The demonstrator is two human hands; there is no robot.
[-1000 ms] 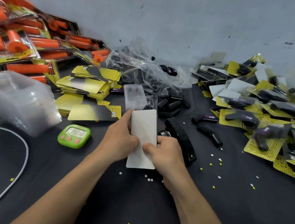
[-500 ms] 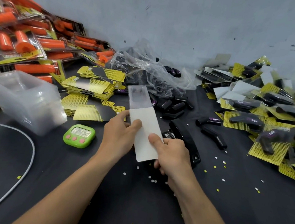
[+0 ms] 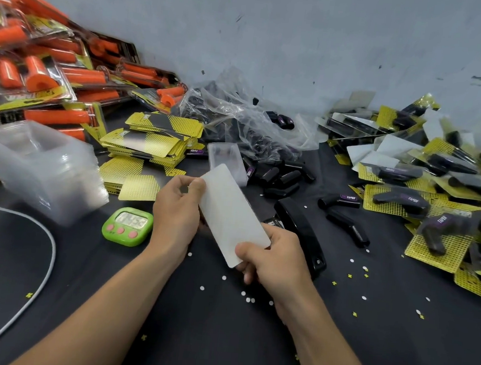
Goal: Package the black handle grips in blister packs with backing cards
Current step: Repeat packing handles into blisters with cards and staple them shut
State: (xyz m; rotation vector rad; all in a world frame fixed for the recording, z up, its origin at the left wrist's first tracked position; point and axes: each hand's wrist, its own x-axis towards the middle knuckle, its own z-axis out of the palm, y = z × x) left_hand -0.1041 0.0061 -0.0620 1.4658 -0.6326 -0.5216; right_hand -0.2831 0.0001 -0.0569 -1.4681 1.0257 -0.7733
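Note:
Both hands hold a white-backed backing card (image 3: 232, 213) above the black table, tilted with its far end to the left. My left hand (image 3: 178, 209) pinches the card's upper left edge. My right hand (image 3: 273, 260) grips its near lower corner. A clear blister shell (image 3: 226, 161) sticks out beyond the card's far end. Loose black handle grips (image 3: 280, 174) lie just behind the card, two more (image 3: 343, 216) to the right. A stack of yellow and black backing cards (image 3: 150, 143) sits at the left.
A black stapler (image 3: 301, 233) lies under my right hand. A green timer (image 3: 128, 226) sits at the left, beside stacked clear shells (image 3: 42, 164) and a white cable (image 3: 46, 262). Finished black-grip packs (image 3: 433, 203) pile up right; orange-grip packs (image 3: 48, 80) far left. A crumpled plastic bag (image 3: 247, 119) lies behind.
The card has swung from upright to a diagonal, its far end leaning left. My right hand has slid down to the near corner, and my left hand now pinches the upper edge.

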